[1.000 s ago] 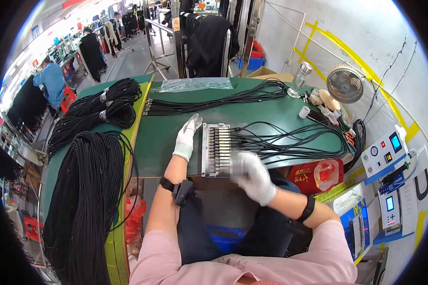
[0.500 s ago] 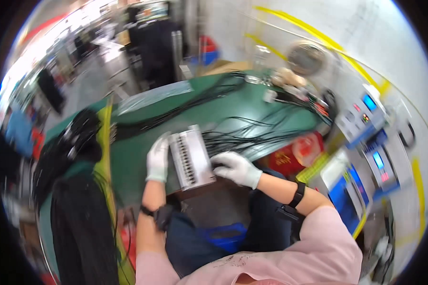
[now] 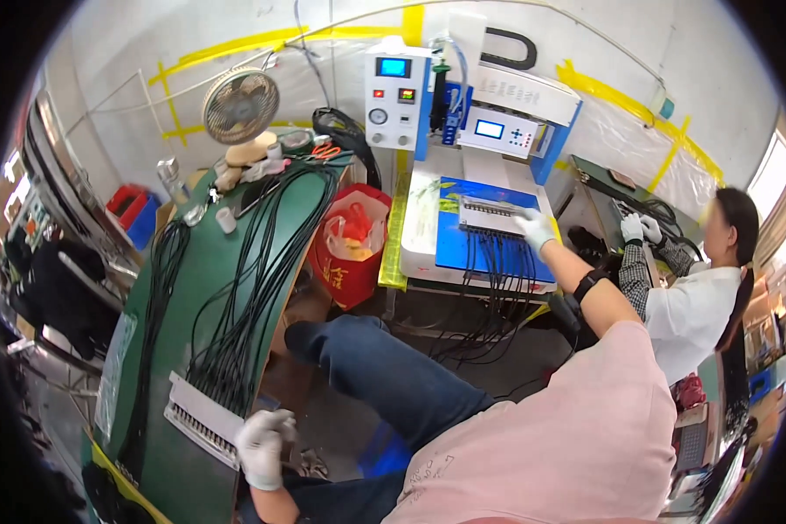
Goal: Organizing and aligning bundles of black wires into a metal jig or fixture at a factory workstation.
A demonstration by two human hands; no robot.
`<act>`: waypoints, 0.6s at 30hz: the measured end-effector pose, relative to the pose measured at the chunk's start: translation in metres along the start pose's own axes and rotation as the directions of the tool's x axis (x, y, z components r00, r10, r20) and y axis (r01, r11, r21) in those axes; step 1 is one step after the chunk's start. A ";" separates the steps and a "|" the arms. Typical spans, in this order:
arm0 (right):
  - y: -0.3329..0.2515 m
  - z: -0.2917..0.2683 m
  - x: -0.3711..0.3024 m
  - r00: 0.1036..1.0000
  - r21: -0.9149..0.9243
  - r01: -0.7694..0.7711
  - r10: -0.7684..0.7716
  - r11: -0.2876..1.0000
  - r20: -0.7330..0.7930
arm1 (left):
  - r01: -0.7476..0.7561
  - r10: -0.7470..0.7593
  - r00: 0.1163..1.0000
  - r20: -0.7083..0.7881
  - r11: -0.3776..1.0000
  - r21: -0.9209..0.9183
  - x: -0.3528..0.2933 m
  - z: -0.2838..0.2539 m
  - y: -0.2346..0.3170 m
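Note:
A pale metal wire-holding block [image 3: 490, 215] with a row of slots lies on the blue plate [image 3: 449, 249] of a bench machine, black cables [image 3: 497, 253] hanging from its near side. At its right end, my gloved right hand [image 3: 535, 229] has its fingers closed on the block's edge. Lower left, a second slotted block [image 3: 202, 421] rests on the green table [image 3: 170, 349], with black cables [image 3: 227, 349] running away from it. My gloved left hand [image 3: 262, 447] is beside that block's right end, fingers curled in. Whatever those fingers may hold is hidden.
The machine has a control box [image 3: 397, 100] and a dispenser-like column [image 3: 441, 96]. A red bag [image 3: 351, 244] stands between table and machine. A fan [image 3: 240, 105], scissors [image 3: 326, 151] and a cable bundle [image 3: 161, 279] are farther back. A co-worker [image 3: 694, 288] sits at right.
My view has swung right toward the machine. Both hands were at one block on the green table; now they are apart, the right at the block on the machine, the left by the table block.

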State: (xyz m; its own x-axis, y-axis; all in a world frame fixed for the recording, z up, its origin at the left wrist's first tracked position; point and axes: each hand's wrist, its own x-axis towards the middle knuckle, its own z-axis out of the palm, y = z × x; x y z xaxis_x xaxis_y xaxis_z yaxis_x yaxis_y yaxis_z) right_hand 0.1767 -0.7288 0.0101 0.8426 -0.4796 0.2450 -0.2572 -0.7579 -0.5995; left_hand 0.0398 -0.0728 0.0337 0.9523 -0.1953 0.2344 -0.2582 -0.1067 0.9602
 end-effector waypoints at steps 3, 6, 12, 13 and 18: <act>0.056 -0.002 0.021 0.958 0.174 -0.279 0.285 0.945 -0.014 | 0.204 -0.190 0.968 0.165 0.976 -0.075 -0.006 0.037 -0.010; 0.065 0.001 0.026 0.804 0.445 -0.573 0.577 0.689 0.142 | 0.364 -0.336 0.906 0.257 0.928 -0.072 -0.019 0.064 -0.017; 0.081 0.018 0.066 0.839 -0.019 -0.544 0.544 0.839 -0.014 | 0.443 -0.370 0.865 0.340 0.880 -0.171 -0.038 0.091 -0.070; 0.095 0.029 0.074 0.854 -0.096 -0.519 0.510 0.850 -0.099 | 0.462 -0.379 0.865 0.328 0.857 -0.230 -0.040 0.094 -0.077; 0.042 0.038 0.044 0.895 -0.111 -0.440 0.426 0.891 -0.131 | 0.518 -0.494 0.852 0.173 0.843 -0.146 -0.028 0.102 -0.045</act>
State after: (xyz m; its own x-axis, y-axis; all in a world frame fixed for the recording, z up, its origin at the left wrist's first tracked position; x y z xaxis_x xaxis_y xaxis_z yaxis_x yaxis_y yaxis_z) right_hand 0.2209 -0.7645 -0.0332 0.5829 -0.8100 0.0637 -0.6526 -0.5135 -0.5571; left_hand 0.0088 -0.1618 -0.0318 0.9109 -0.2827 -0.3006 0.2992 -0.0492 0.9529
